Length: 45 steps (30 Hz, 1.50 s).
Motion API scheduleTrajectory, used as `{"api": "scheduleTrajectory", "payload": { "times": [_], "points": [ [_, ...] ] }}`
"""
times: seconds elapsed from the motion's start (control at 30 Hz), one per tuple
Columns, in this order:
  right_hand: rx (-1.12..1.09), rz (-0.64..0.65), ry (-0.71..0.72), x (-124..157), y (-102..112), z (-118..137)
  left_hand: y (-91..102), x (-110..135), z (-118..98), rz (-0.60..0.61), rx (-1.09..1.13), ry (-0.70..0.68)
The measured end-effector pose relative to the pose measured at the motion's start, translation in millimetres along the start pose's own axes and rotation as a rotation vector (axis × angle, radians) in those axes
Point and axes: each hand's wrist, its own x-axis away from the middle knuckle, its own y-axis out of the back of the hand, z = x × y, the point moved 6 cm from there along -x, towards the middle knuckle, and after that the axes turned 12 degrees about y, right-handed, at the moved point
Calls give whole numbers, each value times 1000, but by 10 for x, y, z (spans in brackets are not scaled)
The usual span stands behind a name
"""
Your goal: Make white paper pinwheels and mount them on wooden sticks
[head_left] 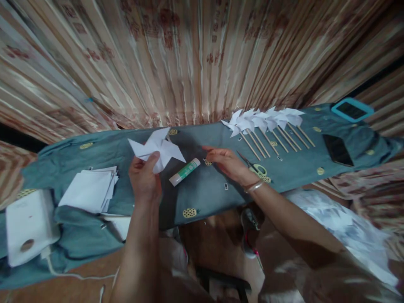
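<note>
My left hand (144, 179) grips a white folded paper pinwheel (159, 149), thumb pressed on its front and fingers behind. No stick shows on this pinwheel. To its right my right hand (227, 163) hovers above the cloth, index finger stretched out to the left, with nothing visible held. Between the hands lies a glue stick (184, 171) with a green label, at a slant. Scissors (257, 168) with yellow-green handles rest just behind my right wrist. Several finished pinwheels (244, 122) on wooden sticks lie overlapping in a row at the back right.
A stack of white paper squares (88, 191) sits at the left, near a white device (28, 227) with a cable. A dark phone (337, 149) and a blue-framed tablet (352, 110) lie at the right. Pleated curtains (195, 63) hang behind the cloth-covered table (202, 198).
</note>
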Motion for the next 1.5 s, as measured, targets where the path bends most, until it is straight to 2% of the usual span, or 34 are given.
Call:
{"api": "scheduleTrajectory", "payload": {
  "times": [0.1, 0.2, 0.3, 0.4, 0.5, 0.67, 0.87, 1.0, 1.13, 1.37, 1.5],
  "points": [
    [337, 34, 38, 354, 227, 39, -184, 188, 328, 111, -58, 159],
    [617, 97, 89, 612, 337, 44, -321, 386, 627, 186, -104, 308],
    [801, 177, 151, 780, 336, 33, -404, 520, 792, 230, -135, 378],
    [910, 216, 221, 876, 302, 55, -449, 585, 867, 252, -174, 397],
    [954, 238, 256, 922, 280, 74, -480, 615, 917, 269, -195, 400],
    [930, 220, 221, 928, 322, 21, -496, 600, 968, 287, -208, 377],
    [871, 184, 142, 934, 452, 23, -412, 458, 872, 216, -184, 304],
    [835, 165, 163, 949, 476, 130, -390, 405, 816, 195, -165, 285],
    [831, 248, 180, 950, 399, 148, -390, 415, 833, 203, -189, 278],
    [954, 357, 265, 950, 225, 129, -410, 462, 896, 253, -213, 268],
    [1003, 348, 237, 927, 302, 176, -430, 490, 922, 268, -213, 291]
  ]
}}
